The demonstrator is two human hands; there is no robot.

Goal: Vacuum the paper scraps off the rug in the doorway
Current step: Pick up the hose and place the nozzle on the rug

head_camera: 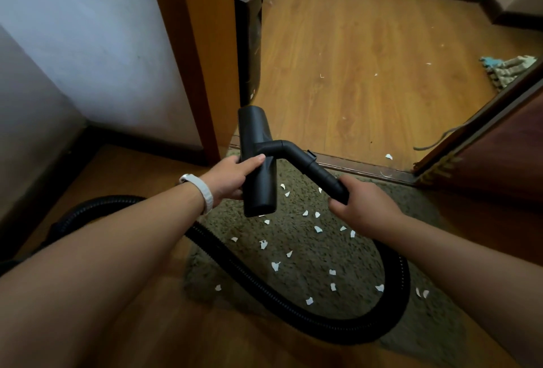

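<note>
Grips stiff, likely light floor nozzle in left hand, wand tube in right hand, mid-frame; wand looks better hold.

A black appliance stands behind the wooden door frame. A mop head lies on the wood floor.

dim indoor, soft light | no glare | wide-angle warp at edges | forearms slightly blurred

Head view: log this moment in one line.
left hand: holds floor nozzle | right hand: holds tube | paper scraps: scattered on rug | hose: across rug
</note>
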